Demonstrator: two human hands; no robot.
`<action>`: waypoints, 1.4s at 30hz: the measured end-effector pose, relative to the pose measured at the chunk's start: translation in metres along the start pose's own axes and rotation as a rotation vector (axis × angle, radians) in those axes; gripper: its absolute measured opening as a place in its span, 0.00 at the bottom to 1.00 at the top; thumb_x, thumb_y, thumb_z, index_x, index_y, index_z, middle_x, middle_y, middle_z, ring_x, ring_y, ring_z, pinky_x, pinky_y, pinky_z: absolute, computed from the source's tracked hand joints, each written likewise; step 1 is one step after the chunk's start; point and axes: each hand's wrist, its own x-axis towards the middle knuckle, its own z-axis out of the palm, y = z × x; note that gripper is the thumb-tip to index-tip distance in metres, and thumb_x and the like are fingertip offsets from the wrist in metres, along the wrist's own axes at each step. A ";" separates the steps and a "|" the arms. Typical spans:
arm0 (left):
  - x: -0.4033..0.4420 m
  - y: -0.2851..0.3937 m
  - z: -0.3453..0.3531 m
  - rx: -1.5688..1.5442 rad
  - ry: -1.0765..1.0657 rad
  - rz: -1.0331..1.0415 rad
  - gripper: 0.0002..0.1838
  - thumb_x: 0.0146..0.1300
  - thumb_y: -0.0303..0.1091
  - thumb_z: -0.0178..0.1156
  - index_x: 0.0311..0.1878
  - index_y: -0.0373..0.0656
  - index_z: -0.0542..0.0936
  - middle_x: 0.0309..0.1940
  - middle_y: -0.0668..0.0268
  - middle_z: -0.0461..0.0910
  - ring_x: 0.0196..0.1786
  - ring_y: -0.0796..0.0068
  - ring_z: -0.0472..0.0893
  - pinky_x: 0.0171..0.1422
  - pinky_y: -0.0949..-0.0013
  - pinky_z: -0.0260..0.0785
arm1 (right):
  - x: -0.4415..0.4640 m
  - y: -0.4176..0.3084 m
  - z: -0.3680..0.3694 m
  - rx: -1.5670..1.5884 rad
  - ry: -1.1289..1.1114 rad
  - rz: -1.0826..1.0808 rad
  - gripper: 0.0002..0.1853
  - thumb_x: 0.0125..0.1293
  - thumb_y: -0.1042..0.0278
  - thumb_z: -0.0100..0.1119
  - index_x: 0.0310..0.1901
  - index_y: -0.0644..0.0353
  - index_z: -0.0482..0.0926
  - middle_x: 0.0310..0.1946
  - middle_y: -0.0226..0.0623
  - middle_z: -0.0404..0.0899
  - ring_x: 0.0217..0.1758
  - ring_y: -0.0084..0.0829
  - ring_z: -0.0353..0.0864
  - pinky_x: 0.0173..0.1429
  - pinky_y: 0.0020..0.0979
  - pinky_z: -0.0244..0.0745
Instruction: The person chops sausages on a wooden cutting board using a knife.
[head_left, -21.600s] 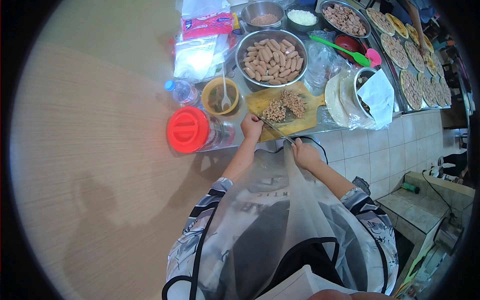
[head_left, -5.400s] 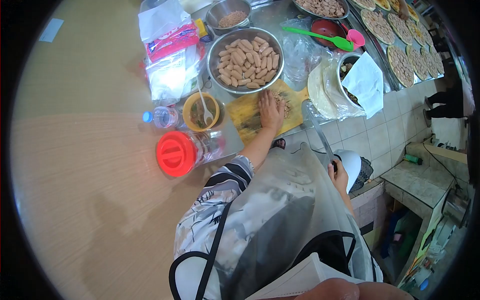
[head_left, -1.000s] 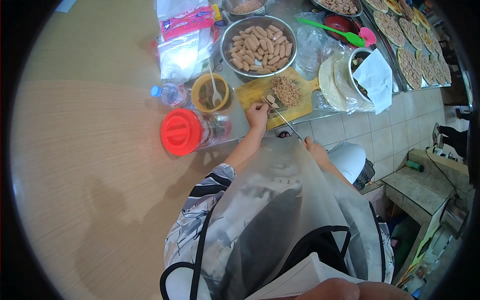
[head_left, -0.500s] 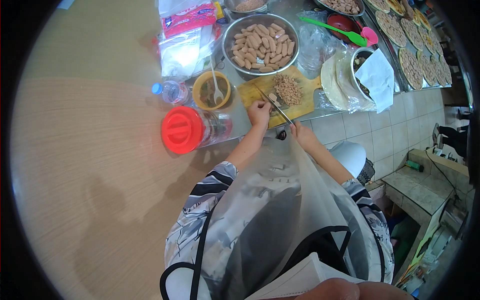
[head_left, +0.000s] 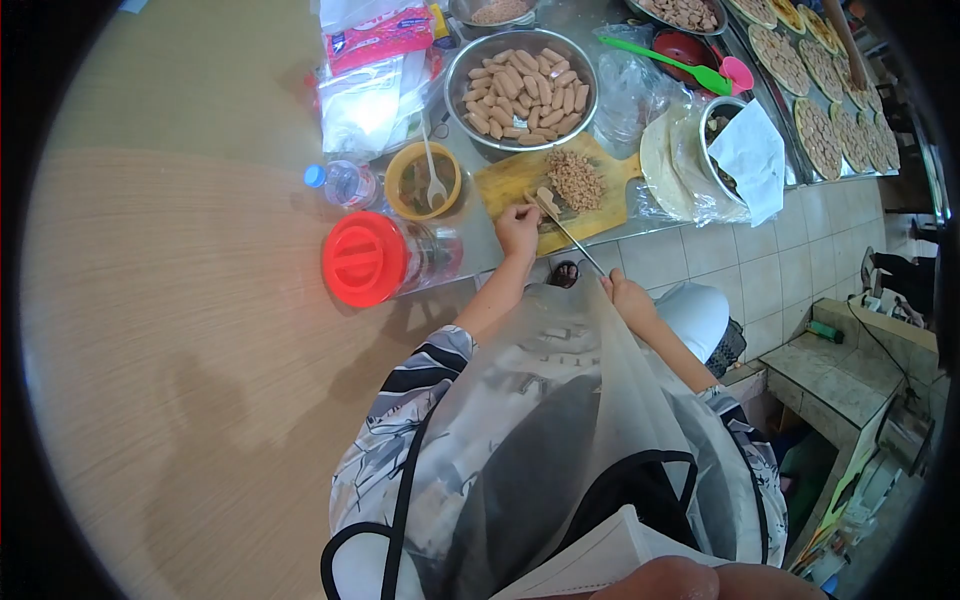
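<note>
My right hand (head_left: 627, 298) is closed round the handle of a knife (head_left: 572, 238), whose blade slants up and left over the yellow cutting board (head_left: 500, 184). At the board's lower left, my left hand (head_left: 516, 229) pinches a piece of sausage beside the blade. A few light slices (head_left: 547, 197) lie at the knife's tip. To their right is a heap of chopped meat (head_left: 576, 180). Behind the board stands a metal bowl of several sausages (head_left: 528, 88). The yellow bowl (head_left: 422, 182), with a white spoon in it, is left of the board.
A red-lidded jar (head_left: 365, 259) and a bottle (head_left: 349, 185) stand at the left. Right are flatbreads (head_left: 668, 167), a pot covered with paper (head_left: 747, 161) and a green spatula (head_left: 665, 62). Topped flatbreads (head_left: 819, 138) lie at far right, where another person's arm (head_left: 846, 42) reaches in.
The knife's tip has shifted down and right from the board's middle, and my right hand has moved right and down. The other person's arm now reaches further over the topped flatbreads.
</note>
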 end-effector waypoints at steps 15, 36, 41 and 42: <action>0.001 0.014 0.000 0.034 -0.010 -0.101 0.03 0.45 0.21 0.56 0.20 0.34 0.72 0.17 0.63 0.74 0.20 0.77 0.74 0.23 0.77 0.65 | 0.008 -0.012 -0.016 0.025 -0.026 -0.036 0.17 0.63 0.57 0.34 0.32 0.65 0.64 0.20 0.55 0.72 0.26 0.54 0.72 0.32 0.50 0.65; 0.007 -0.005 0.000 0.089 0.010 -0.037 0.03 0.45 0.24 0.57 0.23 0.34 0.73 0.19 0.63 0.75 0.21 0.77 0.74 0.26 0.76 0.66 | 0.043 -0.030 0.015 0.081 0.031 0.011 0.18 0.63 0.55 0.34 0.34 0.64 0.64 0.23 0.56 0.73 0.29 0.54 0.73 0.34 0.49 0.66; 0.001 0.013 -0.006 -0.042 -0.015 -0.085 0.05 0.47 0.21 0.55 0.29 0.34 0.71 0.20 0.64 0.73 0.19 0.77 0.73 0.23 0.78 0.66 | 0.009 -0.008 0.005 0.044 -0.032 0.030 0.18 0.63 0.55 0.34 0.32 0.64 0.64 0.22 0.56 0.72 0.28 0.55 0.72 0.33 0.49 0.66; 0.000 0.014 -0.007 -0.057 -0.008 -0.104 0.06 0.47 0.21 0.55 0.30 0.34 0.70 0.20 0.64 0.73 0.19 0.78 0.72 0.23 0.78 0.65 | 0.008 -0.006 0.005 0.045 -0.032 0.029 0.18 0.63 0.55 0.34 0.32 0.64 0.64 0.22 0.56 0.72 0.28 0.55 0.72 0.33 0.49 0.66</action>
